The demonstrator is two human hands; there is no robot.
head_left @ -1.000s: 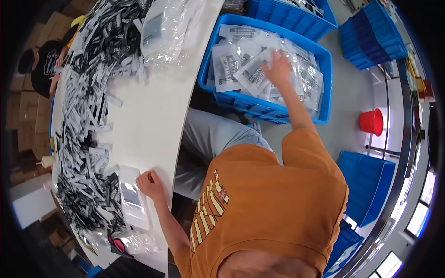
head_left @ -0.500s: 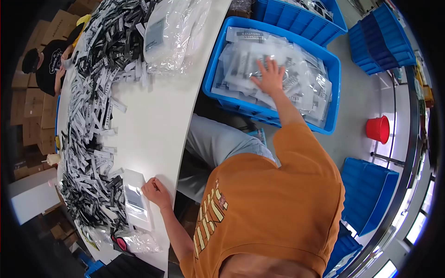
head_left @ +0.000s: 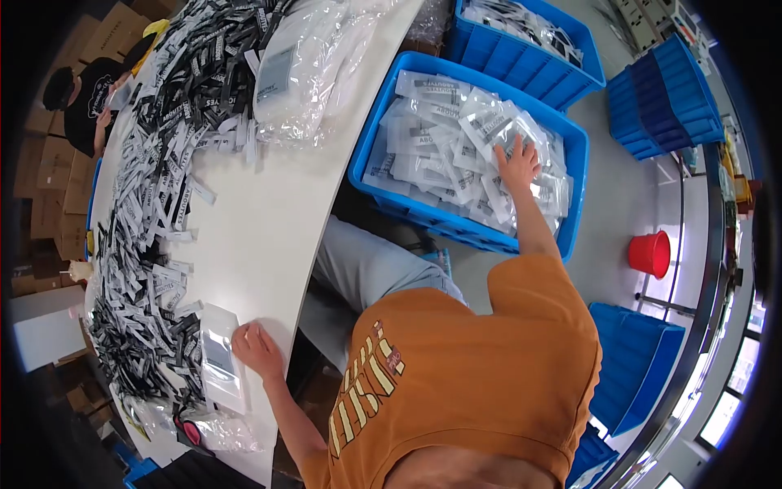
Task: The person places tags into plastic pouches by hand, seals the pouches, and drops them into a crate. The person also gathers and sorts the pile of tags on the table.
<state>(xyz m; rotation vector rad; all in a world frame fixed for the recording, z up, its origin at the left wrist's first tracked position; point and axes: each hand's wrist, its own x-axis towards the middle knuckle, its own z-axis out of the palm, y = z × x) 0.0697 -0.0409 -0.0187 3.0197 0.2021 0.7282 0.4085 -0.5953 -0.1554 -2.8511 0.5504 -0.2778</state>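
My right hand (head_left: 517,165) lies with fingers spread on the clear printed plastic bags (head_left: 436,134) that fill a blue crate (head_left: 354,155). Under its fingers is a bag near the right part of the heap. On the white table (head_left: 244,216), my left hand (head_left: 257,349) rests with its fingers loosely curled, and I see nothing in it. Just beside its fingers lies a flat clear bag with a grey printed panel (head_left: 218,359). A long pile of black and white printed strips (head_left: 142,301) covers the far side of the table.
A stack of clear plastic bags (head_left: 305,73) lies at the table's upper end. Another blue crate (head_left: 521,61) stands behind the filled one. A red bucket (head_left: 649,254) and more blue crates (head_left: 631,359) are at the right. Across the table is a person in black (head_left: 88,106).
My right hand has moved toward the right and nearer to me over the bags. Bags in the crate have shifted and spread differently. The whole view has tilted slightly; my left hand stays by the flat bag.
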